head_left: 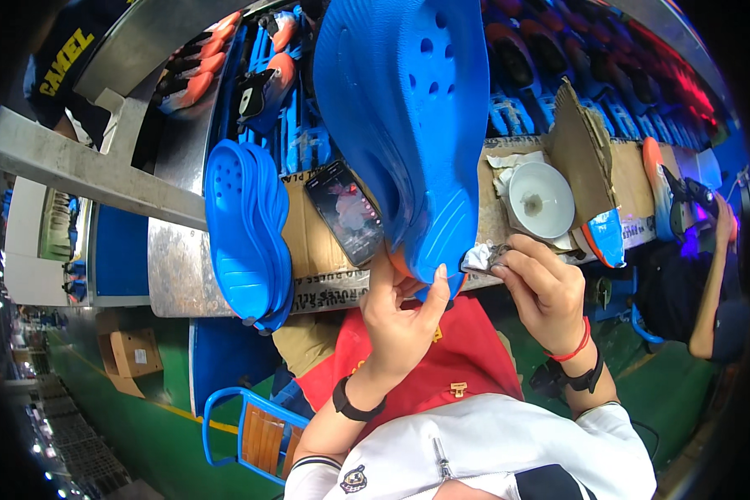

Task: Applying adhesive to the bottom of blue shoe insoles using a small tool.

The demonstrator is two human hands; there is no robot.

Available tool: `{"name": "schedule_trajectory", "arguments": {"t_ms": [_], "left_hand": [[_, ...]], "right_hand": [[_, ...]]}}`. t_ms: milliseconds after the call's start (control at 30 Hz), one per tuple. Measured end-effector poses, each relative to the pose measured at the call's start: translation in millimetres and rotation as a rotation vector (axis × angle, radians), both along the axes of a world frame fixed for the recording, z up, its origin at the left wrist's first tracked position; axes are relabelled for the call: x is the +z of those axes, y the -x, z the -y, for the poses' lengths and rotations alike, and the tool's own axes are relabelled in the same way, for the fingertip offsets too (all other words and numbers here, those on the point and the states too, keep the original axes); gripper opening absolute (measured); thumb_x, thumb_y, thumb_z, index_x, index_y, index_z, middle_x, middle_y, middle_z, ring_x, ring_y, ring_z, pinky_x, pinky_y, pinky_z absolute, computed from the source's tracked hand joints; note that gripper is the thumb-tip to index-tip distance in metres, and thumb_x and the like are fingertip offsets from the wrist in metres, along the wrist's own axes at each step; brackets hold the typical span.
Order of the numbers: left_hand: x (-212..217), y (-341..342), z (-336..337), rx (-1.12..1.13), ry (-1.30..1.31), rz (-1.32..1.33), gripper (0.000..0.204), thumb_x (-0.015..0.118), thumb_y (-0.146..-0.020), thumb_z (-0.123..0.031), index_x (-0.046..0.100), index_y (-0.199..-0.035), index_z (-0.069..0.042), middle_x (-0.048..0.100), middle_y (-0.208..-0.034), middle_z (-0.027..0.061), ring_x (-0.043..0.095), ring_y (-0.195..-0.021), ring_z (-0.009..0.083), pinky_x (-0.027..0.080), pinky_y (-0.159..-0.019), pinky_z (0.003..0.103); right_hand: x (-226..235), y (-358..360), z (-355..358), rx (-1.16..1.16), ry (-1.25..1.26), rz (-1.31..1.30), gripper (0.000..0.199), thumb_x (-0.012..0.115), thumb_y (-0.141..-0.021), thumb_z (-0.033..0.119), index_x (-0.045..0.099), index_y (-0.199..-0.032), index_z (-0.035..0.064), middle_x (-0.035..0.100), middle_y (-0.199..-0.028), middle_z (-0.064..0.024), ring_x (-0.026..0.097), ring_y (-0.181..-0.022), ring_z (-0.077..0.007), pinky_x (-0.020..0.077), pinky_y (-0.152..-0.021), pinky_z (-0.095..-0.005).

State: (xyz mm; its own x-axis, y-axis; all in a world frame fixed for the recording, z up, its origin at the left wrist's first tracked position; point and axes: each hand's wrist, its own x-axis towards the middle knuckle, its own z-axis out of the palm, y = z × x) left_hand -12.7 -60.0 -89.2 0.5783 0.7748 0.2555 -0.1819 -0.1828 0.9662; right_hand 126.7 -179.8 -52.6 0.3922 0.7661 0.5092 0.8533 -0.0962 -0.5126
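A large blue moulded shoe-shaped piece with small round holes rises close in front of me, one end low above the bench edge. My left hand is closed on that lower end, thumb across it; a bit of orange shows by the fingers. In its pinched fingers my right hand has a crumpled white cloth with grey smudges, right beside the same end. A white bowl with a dark smear at its bottom stands beyond the right hand on crumpled paper.
Similar blue pieces are stacked at left, over the bench edge. A phone lies on cardboard. Behind runs a conveyor with orange-and-black shoes. A cardboard flap stands right; a co-worker's arm is farther right.
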Motion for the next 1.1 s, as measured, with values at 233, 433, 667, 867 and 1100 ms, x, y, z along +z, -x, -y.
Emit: {"name": "schedule_trajectory", "arguments": {"t_ms": [233,433,667,867,1100], "left_hand": [[1.1,-1.8,1.4,0.009,0.032,0.013,0.057,0.067,-0.086,0.002,0.038,-0.136,0.009,0.067,-0.104,0.0175,0.069,-0.093,0.0198,0.057,-0.080,0.032],[0.0,-1.4,2.9,0.019,0.021,-0.019,0.061,0.067,-0.086,0.001,0.036,-0.138,0.010,0.067,-0.107,0.0188,0.068,-0.096,0.0213,0.057,-0.083,0.033],[-2.6,-1.5,3.6,0.023,0.044,0.002,0.062,0.067,-0.086,0.001,0.036,-0.138,0.010,0.066,-0.108,0.0186,0.068,-0.097,0.0216,0.058,-0.082,0.033],[-1.9,-0.7,2.0,0.021,0.030,-0.010,0.064,0.067,-0.086,0.002,0.033,-0.140,0.009,0.065,-0.110,0.0187,0.068,-0.096,0.0215,0.058,-0.082,0.032],[-3.3,-0.7,2.5,0.063,0.015,0.043,0.055,0.066,-0.087,0.002,0.038,-0.133,0.007,0.067,-0.103,0.0171,0.068,-0.093,0.0199,0.058,-0.080,0.032]], "right_hand": [[-0.5,-1.3,3.1,-0.045,0.013,0.039,0.019,0.076,-0.074,0.000,0.066,-0.089,0.0005,0.067,-0.095,-0.0156,0.067,-0.067,-0.0293,0.0528,-0.055,-0.0328],[-0.5,-1.6,6.2,-0.062,-0.001,0.023,0.018,0.076,-0.074,-0.001,0.065,-0.088,-0.0008,0.066,-0.094,-0.0156,0.065,-0.065,-0.0296,0.0511,-0.054,-0.0326],[2.0,-0.9,7.9,-0.074,-0.006,0.014,0.017,0.075,-0.074,-0.003,0.064,-0.088,-0.0015,0.066,-0.093,-0.0158,0.065,-0.065,-0.0299,0.0501,-0.054,-0.0326],[4.4,-3.2,12.4,-0.117,-0.024,-0.014,0.016,0.074,-0.075,-0.004,0.065,-0.087,-0.0017,0.067,-0.093,-0.0157,0.064,-0.061,-0.0261,0.0492,-0.053,-0.0305],[3.2,0.7,9.6,-0.061,-0.054,-0.002,0.017,0.075,-0.074,-0.003,0.067,-0.089,-0.0005,0.067,-0.094,-0.0164,0.064,-0.059,-0.0251,0.0497,-0.051,-0.0300]]}}
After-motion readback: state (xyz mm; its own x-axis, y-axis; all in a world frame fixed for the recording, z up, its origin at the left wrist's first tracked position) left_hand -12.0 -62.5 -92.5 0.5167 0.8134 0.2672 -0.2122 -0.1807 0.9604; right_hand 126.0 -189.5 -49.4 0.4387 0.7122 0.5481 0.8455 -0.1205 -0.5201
